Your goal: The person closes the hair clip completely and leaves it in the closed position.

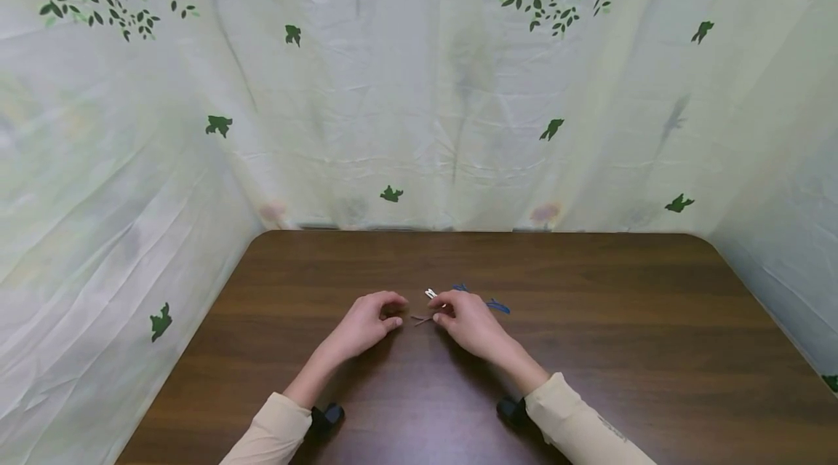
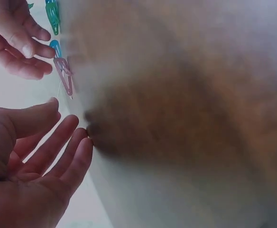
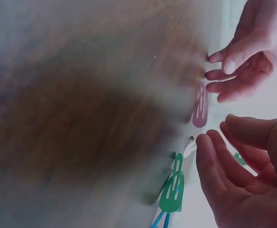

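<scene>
A pink snap hair clip [image 1: 422, 320] lies on the table between the two hands, its prongs apart in the head view. My right hand [image 1: 470, 323] is just beside it, thumb and fingers parted with nothing between them in the right wrist view. To the left of the clip is my left hand [image 1: 369, 323], fingers loosely bent and holding nothing. A silvery-white clip [image 1: 430, 293] lies beyond the right fingertips. Past the right hand are blue clips [image 1: 499, 305], partly hidden by it. The right wrist view also shows a green snap clip [image 3: 171, 192].
The brown wooden table [image 1: 622, 327] runs back to a pale curtain [image 1: 406, 86] printed with leaves and birds. Curtains hang on both sides too. Dark bands [image 1: 326, 418] sit on the wrists at the cream sleeves [image 1: 271, 428].
</scene>
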{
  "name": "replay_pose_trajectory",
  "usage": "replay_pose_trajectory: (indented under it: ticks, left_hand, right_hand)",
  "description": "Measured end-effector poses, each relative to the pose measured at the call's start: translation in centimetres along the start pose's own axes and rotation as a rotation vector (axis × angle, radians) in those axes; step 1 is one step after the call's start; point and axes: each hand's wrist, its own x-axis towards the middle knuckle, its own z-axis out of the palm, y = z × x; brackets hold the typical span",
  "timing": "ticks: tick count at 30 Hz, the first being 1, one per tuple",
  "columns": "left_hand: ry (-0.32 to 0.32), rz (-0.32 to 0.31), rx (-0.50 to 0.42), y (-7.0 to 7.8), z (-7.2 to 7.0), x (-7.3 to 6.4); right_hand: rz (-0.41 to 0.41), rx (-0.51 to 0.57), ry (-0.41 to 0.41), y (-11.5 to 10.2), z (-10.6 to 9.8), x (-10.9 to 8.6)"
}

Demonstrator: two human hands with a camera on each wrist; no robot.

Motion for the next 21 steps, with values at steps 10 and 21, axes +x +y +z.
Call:
replay_pose_trajectory:
  ticks: [10, 21]
  left_hand:
    - [-0.061, 0.005, -0.051, -1.3, -0.5, 0.6]
    - [-0.123, 0.003, -0.099, -2.2, -0.7, 1.5]
  right_hand:
    - [0.026, 0.021, -0.062, 0.5, 0.4, 0.8]
    - [0.043, 0.055, -0.091, 0.8, 0.4, 1.4]
